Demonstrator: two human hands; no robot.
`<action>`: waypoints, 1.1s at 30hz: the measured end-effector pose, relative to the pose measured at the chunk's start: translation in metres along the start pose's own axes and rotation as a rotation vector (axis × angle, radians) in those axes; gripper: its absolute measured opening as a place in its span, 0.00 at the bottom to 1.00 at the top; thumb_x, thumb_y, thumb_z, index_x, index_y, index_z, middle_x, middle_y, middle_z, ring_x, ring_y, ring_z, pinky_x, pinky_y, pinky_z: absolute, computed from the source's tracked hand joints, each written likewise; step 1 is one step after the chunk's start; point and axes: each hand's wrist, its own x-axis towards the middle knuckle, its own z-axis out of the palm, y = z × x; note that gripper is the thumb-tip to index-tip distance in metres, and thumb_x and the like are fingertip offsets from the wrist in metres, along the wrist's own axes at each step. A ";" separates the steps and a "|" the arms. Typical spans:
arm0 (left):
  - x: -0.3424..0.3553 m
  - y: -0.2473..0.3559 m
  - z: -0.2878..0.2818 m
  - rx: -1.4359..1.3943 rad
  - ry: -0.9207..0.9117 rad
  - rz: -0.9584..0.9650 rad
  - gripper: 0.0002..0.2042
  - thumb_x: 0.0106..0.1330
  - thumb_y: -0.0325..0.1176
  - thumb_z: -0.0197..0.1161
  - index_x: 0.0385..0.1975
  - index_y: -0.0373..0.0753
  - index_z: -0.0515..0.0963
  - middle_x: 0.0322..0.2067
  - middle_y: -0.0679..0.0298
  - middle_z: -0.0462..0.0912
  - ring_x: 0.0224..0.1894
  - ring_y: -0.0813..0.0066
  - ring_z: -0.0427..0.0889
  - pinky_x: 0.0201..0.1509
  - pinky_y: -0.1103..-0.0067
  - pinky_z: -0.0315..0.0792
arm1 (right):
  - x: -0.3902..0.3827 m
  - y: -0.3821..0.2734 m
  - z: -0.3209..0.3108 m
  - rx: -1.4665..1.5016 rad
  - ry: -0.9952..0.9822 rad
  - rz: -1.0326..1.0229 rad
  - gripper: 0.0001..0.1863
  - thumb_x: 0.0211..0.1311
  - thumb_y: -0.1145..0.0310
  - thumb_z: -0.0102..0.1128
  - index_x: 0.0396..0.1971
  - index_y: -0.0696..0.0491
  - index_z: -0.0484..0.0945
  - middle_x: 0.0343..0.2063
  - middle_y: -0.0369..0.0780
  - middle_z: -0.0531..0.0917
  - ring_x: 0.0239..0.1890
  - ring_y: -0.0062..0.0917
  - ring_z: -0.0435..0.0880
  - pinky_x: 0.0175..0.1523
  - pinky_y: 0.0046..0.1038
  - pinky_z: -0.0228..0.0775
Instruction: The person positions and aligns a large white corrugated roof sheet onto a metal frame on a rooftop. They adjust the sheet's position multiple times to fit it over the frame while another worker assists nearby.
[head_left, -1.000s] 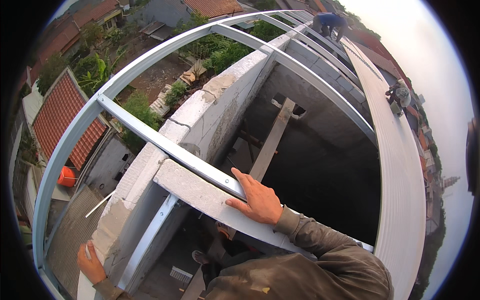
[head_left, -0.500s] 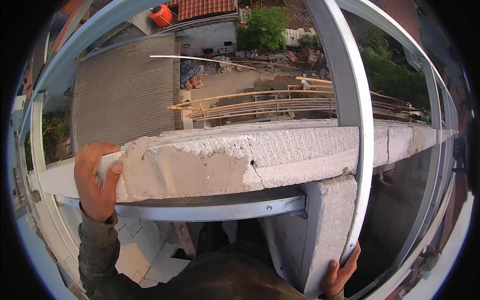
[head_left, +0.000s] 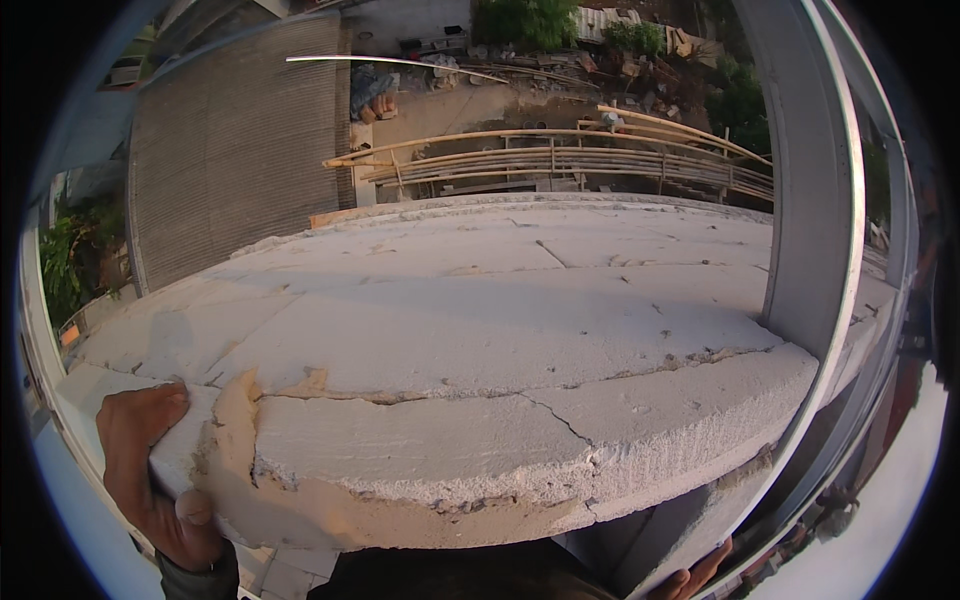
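My left hand (head_left: 155, 470) is clamped over the edge of a pale block wall (head_left: 500, 320), fingers on its upper face and thumb on the near side. Beside it, tan mortar (head_left: 235, 420) is smeared over the wall's corner, and a thin crack runs through the block further right. At the lower right, my right hand (head_left: 695, 575) is wrapped at the edge of an upright block pier (head_left: 660, 540), by the foot of a metal post (head_left: 820, 180). Part of that hand is cut off by the frame's lower edge.
The wall drops away to ground far below. Down there lie bamboo poles (head_left: 560, 155), a corrugated roof (head_left: 235, 150) and rubble. A thin white strip (head_left: 380, 60) crosses above the roof's edge. More metal framing (head_left: 905, 200) stands at the right.
My view has moved forward and tipped over the wall, so its broad face now shows. Both hands keep their holds, appearing lower in the picture. The metal rail below the wall is hidden now.
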 end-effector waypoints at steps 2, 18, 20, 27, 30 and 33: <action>-0.001 -0.002 0.000 0.009 -0.005 -0.008 0.42 0.68 0.72 0.53 0.40 0.25 0.79 0.39 0.44 0.83 0.44 0.52 0.79 0.52 0.61 0.70 | -0.001 0.001 -0.001 -0.010 -0.006 -0.021 0.55 0.71 0.24 0.42 0.70 0.67 0.63 0.61 0.61 0.73 0.63 0.52 0.74 0.64 0.54 0.69; -0.012 -0.002 0.007 -0.100 -0.035 -0.075 0.39 0.72 0.67 0.49 0.51 0.26 0.78 0.47 0.47 0.78 0.52 0.54 0.78 0.61 0.61 0.69 | -0.008 0.022 0.003 0.067 0.008 0.009 0.54 0.70 0.26 0.43 0.70 0.67 0.59 0.58 0.57 0.71 0.62 0.46 0.75 0.60 0.48 0.71; -0.010 0.001 0.009 -0.062 -0.007 -0.099 0.43 0.70 0.72 0.50 0.50 0.26 0.78 0.46 0.45 0.78 0.49 0.52 0.79 0.58 0.60 0.70 | -0.010 0.025 0.004 0.082 0.015 0.014 0.54 0.70 0.26 0.43 0.70 0.67 0.59 0.57 0.56 0.71 0.62 0.46 0.75 0.60 0.48 0.71; -0.011 -0.008 0.006 -0.052 -0.035 -0.097 0.45 0.70 0.73 0.47 0.54 0.26 0.78 0.48 0.45 0.78 0.51 0.52 0.80 0.57 0.59 0.72 | -0.015 0.027 0.001 0.072 0.024 0.014 0.54 0.70 0.26 0.42 0.70 0.67 0.58 0.56 0.55 0.70 0.61 0.45 0.75 0.60 0.47 0.71; -0.013 -0.006 0.004 -0.040 -0.042 -0.113 0.45 0.71 0.73 0.45 0.54 0.25 0.78 0.49 0.44 0.78 0.52 0.52 0.80 0.57 0.60 0.73 | -0.015 0.028 -0.001 0.061 0.021 0.005 0.54 0.70 0.26 0.41 0.70 0.67 0.58 0.56 0.55 0.70 0.62 0.44 0.74 0.60 0.47 0.70; -0.013 -0.001 0.006 -0.036 -0.040 -0.122 0.45 0.72 0.72 0.44 0.55 0.25 0.77 0.49 0.44 0.78 0.53 0.52 0.80 0.58 0.60 0.73 | -0.015 0.029 -0.001 0.056 0.024 0.001 0.54 0.70 0.25 0.40 0.69 0.67 0.58 0.56 0.55 0.70 0.62 0.44 0.74 0.60 0.47 0.70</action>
